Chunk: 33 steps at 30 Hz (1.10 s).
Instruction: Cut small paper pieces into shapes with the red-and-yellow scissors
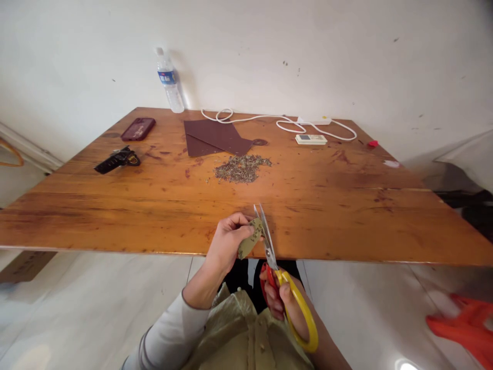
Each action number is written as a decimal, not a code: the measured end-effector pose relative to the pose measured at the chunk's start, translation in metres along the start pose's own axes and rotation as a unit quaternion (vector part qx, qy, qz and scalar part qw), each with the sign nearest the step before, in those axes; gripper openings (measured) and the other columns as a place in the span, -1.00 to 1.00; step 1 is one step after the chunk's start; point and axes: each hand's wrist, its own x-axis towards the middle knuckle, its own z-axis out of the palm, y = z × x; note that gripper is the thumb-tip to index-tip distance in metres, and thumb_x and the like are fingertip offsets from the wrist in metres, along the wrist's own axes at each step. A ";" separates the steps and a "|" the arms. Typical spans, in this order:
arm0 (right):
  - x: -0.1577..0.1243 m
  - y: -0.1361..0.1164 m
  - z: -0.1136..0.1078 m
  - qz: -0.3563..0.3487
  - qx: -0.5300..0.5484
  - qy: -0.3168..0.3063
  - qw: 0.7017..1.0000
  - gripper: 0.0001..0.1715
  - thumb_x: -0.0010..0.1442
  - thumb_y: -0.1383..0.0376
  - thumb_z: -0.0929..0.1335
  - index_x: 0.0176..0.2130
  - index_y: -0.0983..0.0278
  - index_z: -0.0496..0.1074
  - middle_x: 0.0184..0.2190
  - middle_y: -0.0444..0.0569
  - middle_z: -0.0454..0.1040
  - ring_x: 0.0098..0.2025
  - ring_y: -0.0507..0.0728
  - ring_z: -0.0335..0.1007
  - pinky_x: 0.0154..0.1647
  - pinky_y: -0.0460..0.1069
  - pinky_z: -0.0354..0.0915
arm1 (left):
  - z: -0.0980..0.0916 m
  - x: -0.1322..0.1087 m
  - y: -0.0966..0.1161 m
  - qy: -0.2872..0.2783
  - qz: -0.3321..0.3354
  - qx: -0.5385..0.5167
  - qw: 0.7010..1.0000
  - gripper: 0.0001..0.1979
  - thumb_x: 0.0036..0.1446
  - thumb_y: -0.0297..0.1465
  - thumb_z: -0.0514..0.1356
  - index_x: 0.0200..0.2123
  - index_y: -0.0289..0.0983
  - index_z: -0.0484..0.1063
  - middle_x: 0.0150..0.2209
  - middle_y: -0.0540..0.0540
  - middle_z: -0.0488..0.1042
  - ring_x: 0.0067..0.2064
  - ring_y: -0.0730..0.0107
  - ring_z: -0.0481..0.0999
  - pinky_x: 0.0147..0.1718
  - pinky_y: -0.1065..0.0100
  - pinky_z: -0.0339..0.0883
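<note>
My left hand (228, 239) pinches a small piece of sandpaper (249, 239) near the table's front edge, its tan back with dark printing facing up. My right hand (278, 295) is wrapped round the handles of a pair of scissors (271, 252), one handle yellow and the other red. The slightly parted blades point away from me, right beside the sandpaper's right edge. Whether they touch it, I cannot tell. Beyond both hands lies a loose heap of thin grey-brown shreds (241, 169). Dark maroon sandpaper sheets (210, 137) overlap just behind the heap.
On the wooden table (115, 210) are a dark red phone (138, 129), a black object with keys (117, 160), a water bottle (169, 85), a white remote (311, 140) and a power strip (314, 121) with its looped cable. An orange-red bag (462, 326) lies on the floor at right.
</note>
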 end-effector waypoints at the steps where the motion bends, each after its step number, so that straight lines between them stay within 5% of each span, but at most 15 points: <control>1: 0.000 0.001 0.001 0.004 0.007 -0.001 1.000 -0.11 -0.07 -0.48 0.41 -0.23 0.22 0.36 -0.57 -0.33 0.06 -0.61 -0.08 -0.19 -0.68 -0.15 -0.15 | 0.000 0.000 0.000 -0.001 -0.001 -0.003 1.000 -0.73 -0.27 -0.41 0.41 -0.68 -0.28 0.34 -0.48 0.00 0.52 -0.49 0.41 0.55 -0.42 0.40 0.40; 10: -0.002 0.000 -0.010 -0.058 -0.037 -0.007 0.998 -0.17 0.07 -0.44 0.35 -0.23 0.24 0.37 -0.47 -0.21 0.19 -0.56 -0.03 -0.05 -0.59 -0.07 -0.04 | -0.004 0.002 -0.001 -0.008 -0.012 0.000 1.000 -0.71 -0.28 -0.41 0.44 -0.66 -0.28 0.34 -0.49 0.01 0.50 -0.49 0.42 0.53 -0.42 0.37 0.43; 14: -0.002 0.003 -0.014 -0.035 -0.050 -0.001 0.998 -0.09 0.03 -0.47 0.36 -0.13 0.25 0.41 -0.50 -0.24 0.14 -0.57 -0.03 -0.12 -0.61 -0.07 -0.12 | -0.004 0.002 0.000 -0.019 -0.012 -0.009 1.000 -0.70 -0.31 -0.41 0.45 -0.67 -0.29 0.33 -0.44 0.00 0.50 -0.47 0.42 0.53 -0.37 0.32 0.50; 22: -0.004 -0.003 -0.010 0.005 -0.026 -0.007 1.000 -0.15 -0.03 -0.44 0.42 -0.25 0.24 0.37 -0.57 -0.32 0.06 -0.61 -0.10 -0.23 -0.68 -0.16 -0.20 | -0.006 0.003 0.000 -0.030 -0.017 -0.011 0.999 -0.70 -0.31 -0.41 0.47 -0.66 -0.30 0.36 -0.40 -0.02 0.52 -0.46 0.43 0.52 -0.36 0.31 0.52; 29: -0.003 -0.002 -0.012 -0.051 -0.061 0.004 0.997 -0.09 0.03 -0.48 0.33 -0.17 0.26 0.45 -0.49 -0.19 0.21 -0.59 -0.05 -0.04 -0.62 -0.08 -0.03 | -0.004 0.002 0.002 -0.028 -0.020 -0.013 0.999 -0.69 -0.31 -0.42 0.46 -0.67 -0.29 0.33 -0.46 -0.01 0.52 -0.47 0.41 0.54 -0.37 0.32 0.50; 33: -0.003 -0.007 -0.013 -0.045 -0.098 -0.001 0.994 -0.07 -0.01 -0.51 0.33 -0.20 0.24 0.42 -0.54 -0.23 0.14 -0.58 -0.03 -0.12 -0.62 -0.08 -0.11 | -0.005 0.003 0.002 -0.034 -0.017 -0.007 0.999 -0.68 -0.32 -0.41 0.47 -0.66 -0.29 0.34 -0.43 -0.01 0.51 -0.47 0.41 0.54 -0.39 0.33 0.49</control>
